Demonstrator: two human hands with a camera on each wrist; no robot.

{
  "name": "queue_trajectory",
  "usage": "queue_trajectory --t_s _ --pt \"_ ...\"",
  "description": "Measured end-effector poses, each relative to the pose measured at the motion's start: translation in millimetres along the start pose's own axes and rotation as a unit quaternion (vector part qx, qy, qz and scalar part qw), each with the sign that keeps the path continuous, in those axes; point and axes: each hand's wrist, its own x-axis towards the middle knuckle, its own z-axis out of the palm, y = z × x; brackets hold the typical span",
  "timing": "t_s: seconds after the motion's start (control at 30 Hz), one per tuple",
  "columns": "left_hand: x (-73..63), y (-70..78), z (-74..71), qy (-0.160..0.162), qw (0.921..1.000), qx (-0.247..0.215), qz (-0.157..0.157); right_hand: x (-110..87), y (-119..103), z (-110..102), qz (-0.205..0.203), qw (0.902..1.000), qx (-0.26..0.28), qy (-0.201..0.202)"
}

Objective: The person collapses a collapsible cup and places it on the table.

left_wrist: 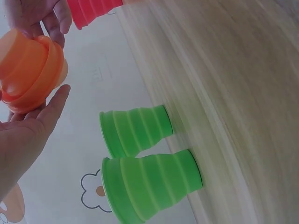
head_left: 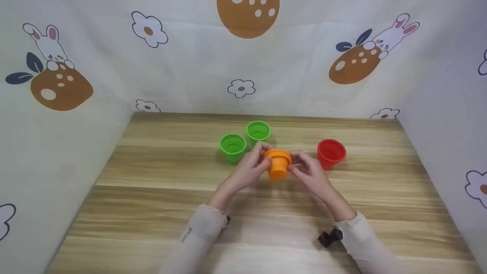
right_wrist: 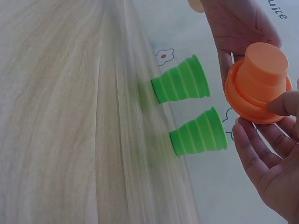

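An orange collapsible cup (head_left: 278,167), partly folded, is held above the table between both hands, its narrow base toward the person. My left hand (head_left: 251,167) grips its left side, thumb on the near face and fingers behind. From the right, my right hand (head_left: 310,173) pinches the wide rim; in the right wrist view its thumb presses on the orange cup (right_wrist: 264,74) beside the narrower stepped part. Two green cups (head_left: 233,146) stand upright just beyond the left hand. Past the right hand stands a red cup (head_left: 331,152), also upright.
The wood-grain table (head_left: 152,213) is bordered at the back and sides by a pale cloth (head_left: 190,64) printed with rabbits, fruit and flowers. A black strap piece (head_left: 330,238) sits at the right cuff.
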Motion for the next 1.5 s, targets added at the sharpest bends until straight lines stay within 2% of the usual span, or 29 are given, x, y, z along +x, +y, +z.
queue_trajectory --t_s 0.13,0.3,0.57,0.73,1.0,1.27,1.5 --pt "-0.5 -0.6 -1.8 -0.013 0.9998 0.007 -0.009 -0.1 -1.1 -1.2 -0.003 0.9999 -0.008 0.008" --pt "0.1 -1.2 -1.6 -0.034 0.9986 0.041 -0.004 -0.1 -0.8 -2.0 -0.008 0.9997 -0.02 0.007" --pt "0.1 -2.3 -0.1 -0.022 0.9963 0.083 -0.005 -0.2 -2.1 -3.1 -0.006 0.9989 -0.046 0.005" --pt "0.7 -4.2 2.0 -0.019 0.9969 0.076 0.001 -0.4 -1.9 -4.9 0.003 0.9992 -0.039 0.009" --pt "0.4 -6.1 2.2 -0.032 0.9991 0.028 0.0 -2.0 -0.8 -6.3 0.004 0.9997 -0.023 0.009" --pt "-1.0 -5.8 -0.3 -0.056 0.9964 0.062 -0.01 -3.0 1.2 -6.0 0.0 0.9995 -0.031 0.005" --pt "-1.6 -6.4 0.6 -0.049 0.9967 0.063 -0.016 -3.6 0.6 -4.6 -0.003 0.9995 -0.032 0.004"
